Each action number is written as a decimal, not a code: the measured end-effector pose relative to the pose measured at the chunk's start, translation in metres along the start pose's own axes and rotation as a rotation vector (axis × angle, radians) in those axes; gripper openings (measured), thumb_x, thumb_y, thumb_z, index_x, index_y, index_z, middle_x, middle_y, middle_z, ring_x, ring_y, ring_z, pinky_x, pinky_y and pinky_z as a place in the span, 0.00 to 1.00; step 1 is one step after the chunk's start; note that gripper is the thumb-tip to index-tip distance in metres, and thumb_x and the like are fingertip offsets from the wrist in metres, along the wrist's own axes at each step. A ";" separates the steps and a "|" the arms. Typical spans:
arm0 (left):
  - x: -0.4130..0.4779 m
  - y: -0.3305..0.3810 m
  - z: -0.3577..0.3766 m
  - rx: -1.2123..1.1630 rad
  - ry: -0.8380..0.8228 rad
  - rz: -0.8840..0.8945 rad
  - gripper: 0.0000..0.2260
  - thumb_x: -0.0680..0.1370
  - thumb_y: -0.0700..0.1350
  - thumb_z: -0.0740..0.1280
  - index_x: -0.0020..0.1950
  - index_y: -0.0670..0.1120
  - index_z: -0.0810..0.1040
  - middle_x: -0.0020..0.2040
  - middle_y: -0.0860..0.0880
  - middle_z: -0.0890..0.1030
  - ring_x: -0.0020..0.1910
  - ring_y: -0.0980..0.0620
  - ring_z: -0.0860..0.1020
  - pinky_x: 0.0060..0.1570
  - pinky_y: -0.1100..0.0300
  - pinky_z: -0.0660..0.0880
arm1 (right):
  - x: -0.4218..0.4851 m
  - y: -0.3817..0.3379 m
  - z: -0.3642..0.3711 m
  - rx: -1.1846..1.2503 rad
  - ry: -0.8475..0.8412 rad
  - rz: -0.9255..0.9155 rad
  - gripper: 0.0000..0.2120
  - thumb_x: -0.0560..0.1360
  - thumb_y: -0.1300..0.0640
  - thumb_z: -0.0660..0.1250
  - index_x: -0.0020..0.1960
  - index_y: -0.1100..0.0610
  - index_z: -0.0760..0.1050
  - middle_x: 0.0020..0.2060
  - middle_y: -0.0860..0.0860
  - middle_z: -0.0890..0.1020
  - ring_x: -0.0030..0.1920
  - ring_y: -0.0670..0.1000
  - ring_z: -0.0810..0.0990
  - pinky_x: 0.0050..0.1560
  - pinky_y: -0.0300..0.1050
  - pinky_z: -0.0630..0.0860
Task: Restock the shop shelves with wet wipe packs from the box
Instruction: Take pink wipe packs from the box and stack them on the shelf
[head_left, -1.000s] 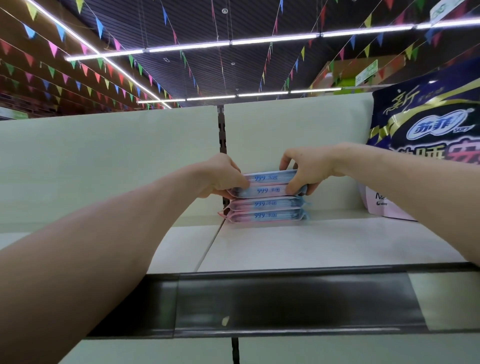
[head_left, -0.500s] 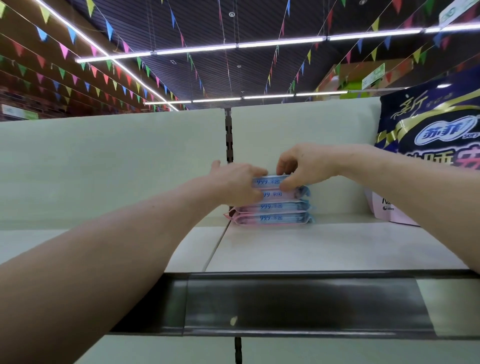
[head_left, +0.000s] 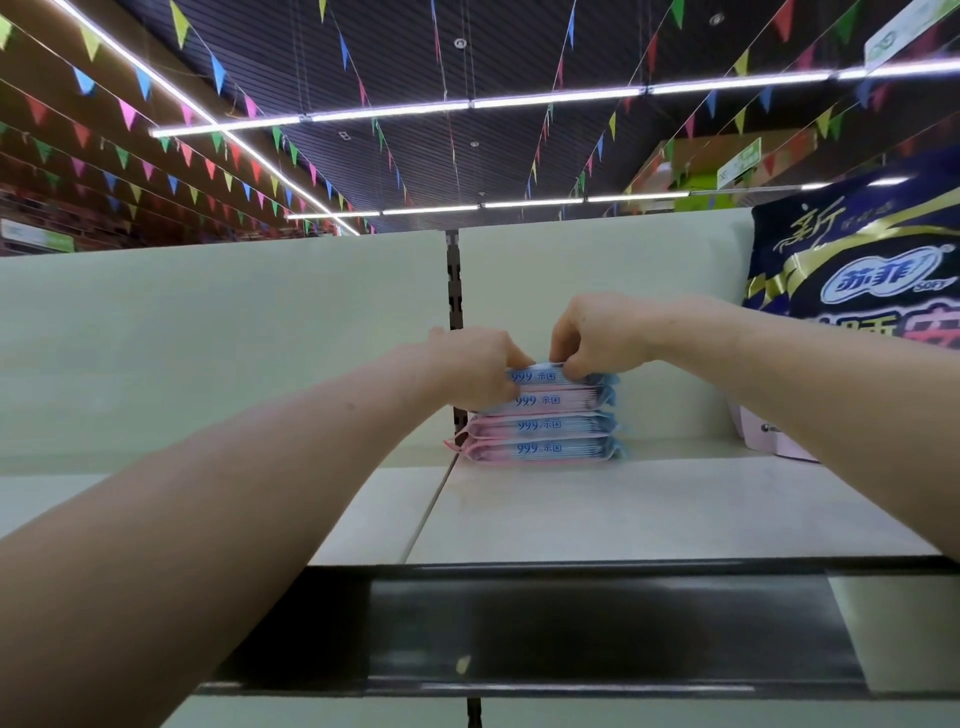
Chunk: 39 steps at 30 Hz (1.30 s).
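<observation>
While atop its stack, pack between hands.

Left hand partly hides the top packs.

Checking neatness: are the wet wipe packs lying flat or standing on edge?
Flat. Four wet wipe packs lie stacked on the shelf; the left hand and right hand hold the top ones.

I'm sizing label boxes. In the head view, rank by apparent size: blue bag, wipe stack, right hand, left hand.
1. blue bag, though cropped by the frame edge.
2. wipe stack.
3. right hand and left hand look alike; not ranked.
</observation>
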<state>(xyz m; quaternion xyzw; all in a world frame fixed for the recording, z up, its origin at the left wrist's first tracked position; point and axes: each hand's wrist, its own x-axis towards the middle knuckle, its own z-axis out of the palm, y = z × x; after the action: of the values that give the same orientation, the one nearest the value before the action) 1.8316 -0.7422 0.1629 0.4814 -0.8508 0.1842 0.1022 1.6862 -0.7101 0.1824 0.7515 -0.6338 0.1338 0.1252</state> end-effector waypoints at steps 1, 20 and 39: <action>0.000 0.001 0.001 0.037 0.012 0.003 0.18 0.82 0.50 0.57 0.71 0.63 0.68 0.51 0.55 0.78 0.51 0.50 0.72 0.55 0.52 0.67 | 0.000 -0.002 0.000 -0.028 0.000 0.007 0.09 0.75 0.60 0.67 0.53 0.53 0.81 0.47 0.48 0.81 0.48 0.50 0.78 0.44 0.42 0.73; -0.088 -0.034 -0.023 0.089 0.071 -0.222 0.18 0.80 0.46 0.62 0.70 0.48 0.70 0.66 0.50 0.75 0.64 0.46 0.72 0.62 0.48 0.68 | -0.037 -0.096 -0.005 -0.090 0.125 -0.184 0.14 0.77 0.56 0.64 0.62 0.51 0.77 0.53 0.48 0.81 0.52 0.51 0.79 0.55 0.47 0.77; -0.333 -0.086 -0.068 0.215 0.028 -0.879 0.16 0.79 0.46 0.65 0.66 0.48 0.73 0.61 0.47 0.77 0.57 0.46 0.76 0.57 0.51 0.75 | -0.108 -0.296 0.002 0.259 0.196 -0.769 0.14 0.77 0.52 0.65 0.62 0.51 0.76 0.57 0.50 0.79 0.55 0.52 0.77 0.57 0.47 0.75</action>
<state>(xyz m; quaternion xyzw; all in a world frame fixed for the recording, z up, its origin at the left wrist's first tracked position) 2.0766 -0.4940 0.1264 0.8024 -0.5401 0.2171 0.1317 1.9609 -0.5626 0.1364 0.9267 -0.2701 0.2267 0.1303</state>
